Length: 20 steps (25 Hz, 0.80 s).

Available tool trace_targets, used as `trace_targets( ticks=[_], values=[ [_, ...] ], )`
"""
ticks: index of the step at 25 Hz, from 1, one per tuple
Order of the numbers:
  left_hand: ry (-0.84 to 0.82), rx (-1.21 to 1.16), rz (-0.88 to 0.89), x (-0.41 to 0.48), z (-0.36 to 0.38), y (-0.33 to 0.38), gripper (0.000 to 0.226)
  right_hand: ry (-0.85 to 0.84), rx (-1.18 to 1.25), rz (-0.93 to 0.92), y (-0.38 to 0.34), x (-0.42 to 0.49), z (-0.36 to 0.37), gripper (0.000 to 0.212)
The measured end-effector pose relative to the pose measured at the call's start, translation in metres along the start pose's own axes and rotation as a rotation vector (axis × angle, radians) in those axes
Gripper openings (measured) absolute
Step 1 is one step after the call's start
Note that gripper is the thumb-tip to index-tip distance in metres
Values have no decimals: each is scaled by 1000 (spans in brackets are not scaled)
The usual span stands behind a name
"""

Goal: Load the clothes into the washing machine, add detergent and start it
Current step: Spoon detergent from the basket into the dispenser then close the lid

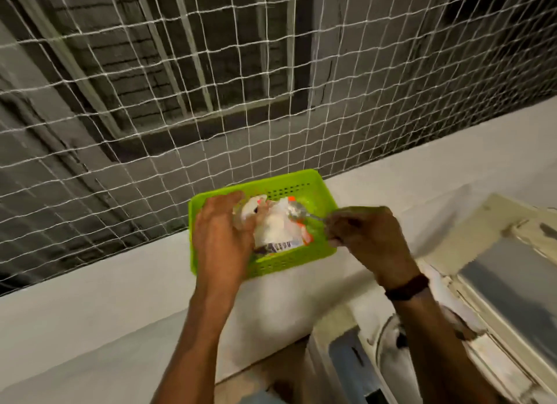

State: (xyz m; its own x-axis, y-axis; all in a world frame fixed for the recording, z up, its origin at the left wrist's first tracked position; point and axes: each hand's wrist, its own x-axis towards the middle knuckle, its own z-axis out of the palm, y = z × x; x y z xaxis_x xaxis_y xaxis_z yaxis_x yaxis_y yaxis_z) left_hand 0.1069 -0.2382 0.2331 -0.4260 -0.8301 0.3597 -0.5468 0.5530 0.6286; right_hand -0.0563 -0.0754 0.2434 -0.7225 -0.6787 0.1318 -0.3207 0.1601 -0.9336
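Note:
A bright green plastic basket (pixel 304 183) sits on a white ledge. Inside it stands a white and orange detergent packet (pixel 278 230), its top open. My left hand (pixel 221 233) grips the packet's left side at the opening. My right hand (pixel 366 234) pinches the handle of a metal spoon (pixel 297 211), whose bowl hovers at the packet's mouth. The washing machine (pixel 422 343) shows at the lower right, its raised lid (pixel 509 271) worn and cream-coloured; no clothes are visible in this blurred view.
The white ledge (pixel 120 283) runs diagonally across the view. Behind it a white mesh net (pixel 211 87) covers the opening onto a grey wall. A dark band sits on my right wrist (pixel 407 287).

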Motion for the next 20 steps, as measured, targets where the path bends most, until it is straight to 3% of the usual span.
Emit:
trace_targets(
  ticks=[2,3,6,8,12,16,20],
  values=[
    [-35,53,-90,6,-1,-15,31,20,-502,-263,1,25,28,13],
    [-37,54,-119,8,-2,-18,26,11,-655,-290,-1,34,42,16],
    [-6,6,-129,9,-8,-19,16,-120,-871,-105,-11,48,68,37],
    [3,-35,-133,11,-10,-18,15,-291,-941,-14,-11,55,71,35],
    [14,-66,-120,13,-9,-17,13,-433,-686,155,-15,60,71,18],
    [8,-83,-133,14,-8,-19,14,-381,-320,383,-18,58,66,20],
    [-18,-138,-174,16,-11,-20,15,-351,-75,475,-20,53,54,20]
  ],
)
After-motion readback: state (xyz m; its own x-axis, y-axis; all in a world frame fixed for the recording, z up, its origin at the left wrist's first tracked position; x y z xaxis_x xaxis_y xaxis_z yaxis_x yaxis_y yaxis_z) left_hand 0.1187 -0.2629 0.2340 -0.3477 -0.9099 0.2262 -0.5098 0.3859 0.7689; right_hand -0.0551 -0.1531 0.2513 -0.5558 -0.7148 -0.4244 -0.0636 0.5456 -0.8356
